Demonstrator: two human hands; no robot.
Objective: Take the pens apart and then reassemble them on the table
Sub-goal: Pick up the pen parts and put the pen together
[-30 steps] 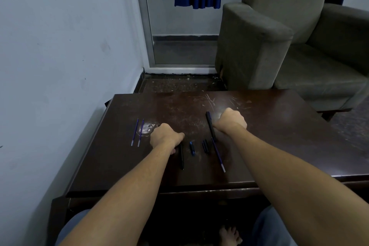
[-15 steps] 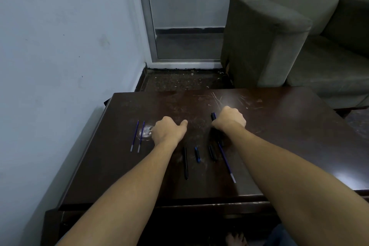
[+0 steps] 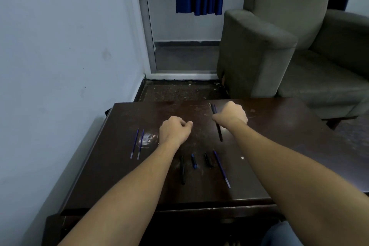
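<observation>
My right hand (image 3: pixel 231 115) grips a dark pen barrel (image 3: pixel 218 130) near its upper end, and the barrel slants down toward me just over the table (image 3: pixel 279 146). My left hand (image 3: pixel 175 130) is a curled fist to its left, thumb against the forefinger, with nothing visible in it. Between my forearms lie a black barrel (image 3: pixel 182 170), a short blue piece (image 3: pixel 194 161), a short black piece (image 3: pixel 208 159) and a blue refill (image 3: pixel 221 168). Two more blue refills (image 3: pixel 137 144) lie side by side at the left.
The dark wooden table has a whitish stain (image 3: pixel 148 139) beside the two refills and a small white speck (image 3: pixel 242 158). A grey armchair (image 3: pixel 259 46) stands behind the table at the right. A white wall (image 3: pixel 60 66) runs along the left.
My right hand has moved away from me with the dark barrel, leaving the blue refill on the table. My left hand has drawn back off the black barrel.
</observation>
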